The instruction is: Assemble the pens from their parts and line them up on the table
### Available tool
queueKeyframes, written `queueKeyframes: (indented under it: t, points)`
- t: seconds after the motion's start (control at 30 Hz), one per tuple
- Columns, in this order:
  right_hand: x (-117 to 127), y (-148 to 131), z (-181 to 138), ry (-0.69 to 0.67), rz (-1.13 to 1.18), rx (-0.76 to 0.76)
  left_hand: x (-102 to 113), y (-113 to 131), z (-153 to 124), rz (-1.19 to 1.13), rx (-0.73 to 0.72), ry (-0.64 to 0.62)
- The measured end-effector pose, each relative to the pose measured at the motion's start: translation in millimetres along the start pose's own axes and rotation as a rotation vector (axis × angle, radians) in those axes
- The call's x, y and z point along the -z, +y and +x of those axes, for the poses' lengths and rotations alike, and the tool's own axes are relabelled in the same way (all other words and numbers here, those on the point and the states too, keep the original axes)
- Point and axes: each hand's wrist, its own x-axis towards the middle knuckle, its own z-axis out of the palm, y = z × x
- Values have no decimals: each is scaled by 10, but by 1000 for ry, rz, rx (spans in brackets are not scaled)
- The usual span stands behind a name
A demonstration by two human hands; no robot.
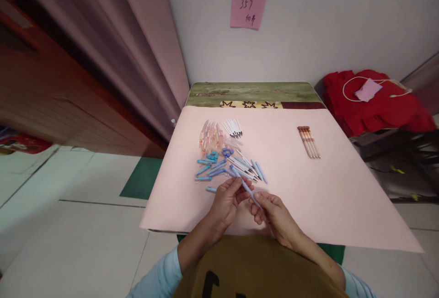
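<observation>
While L hand (pixel 229 196) pinches a slim lt-blue plastic pen (pixel 247 188) on its far half, R hand (pixel 269 207) grips the near end; fingers of both closed on it. Pen's held tilted above a pale pink sheet (pixel 291 197). Just beyond: loose white refills w/ dark tips (pixel 242 167) & smooth pale-blue plastic barrels (pixel 262 172). To L, turquoise & blue plastic pen parts (pixel 203 178), plus one short turquoise piece (pixel 211 189) just beside L hand. Farther back, clear orange-tinted plastic tubes (pixel 211 137) next to a fan of thin white black-tipped sticks (pixel 233 127). Well apart on R: row of brown-topped beige pens (pixel 309 143).
</observation>
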Motion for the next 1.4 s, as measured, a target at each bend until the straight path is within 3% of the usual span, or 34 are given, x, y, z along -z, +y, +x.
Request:
queueKeyframes:
  t: [0.13,0.37,0.6,0.83,1.1,1.4]
  points:
    - [-28,-3,-6,-30,0,-34,-3,7,-1,-2,0,3]
    - [0,12,14,14,-48,51,21,11,2,41,-18,16]
    - [-28,15,-21,-105,-12,-20,60,6,2,116,-9,11]
    - [-16,2,-2,-6,-39,69,33,12,-18,164,-45,16]
    - [-53,-30,-81,-179,68,-59,6,21,-50,67,13,-97]
    - [7,21,-4,-6,-140,105,20,-39,-42,241,-112,22]
